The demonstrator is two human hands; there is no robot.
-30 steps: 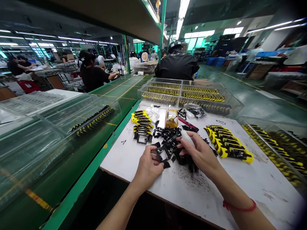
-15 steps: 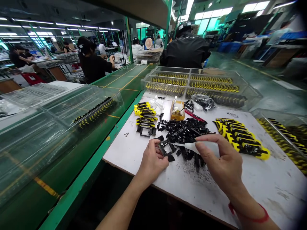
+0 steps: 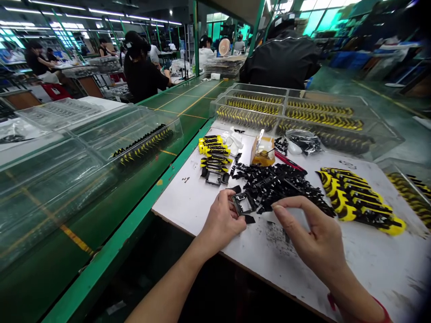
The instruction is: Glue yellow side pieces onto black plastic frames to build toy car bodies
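- Left hand (image 3: 222, 220): clenched on a small black plastic frame (image 3: 244, 203), pinched at its near side, with the opening left uncovered and turned toward the right hand.
- Right hand (image 3: 318, 237): curled, forefinger and thumb just right of the frame and apart from it; a pale shape under the fingers, hard to separate from the board, so grasp uncertain.
- Just ahead of the grip: heap of black plastic parts (image 3: 279, 188), within easy reach of both hands.
- Ahead and left of the grip: short stacks of yellow-and-black parts (image 3: 212, 150), set apart from the heap.
- Right of the grip: overlapping row of yellow-and-black parts (image 3: 357, 202), clear of the hands.
- Far side of the heap: small cardboard box (image 3: 263, 152) and clear bag of black parts (image 3: 303, 141).
- Behind the grip: near edge of the white workboard (image 3: 188, 211); open board to the left, toward the green bench edge (image 3: 134, 224).
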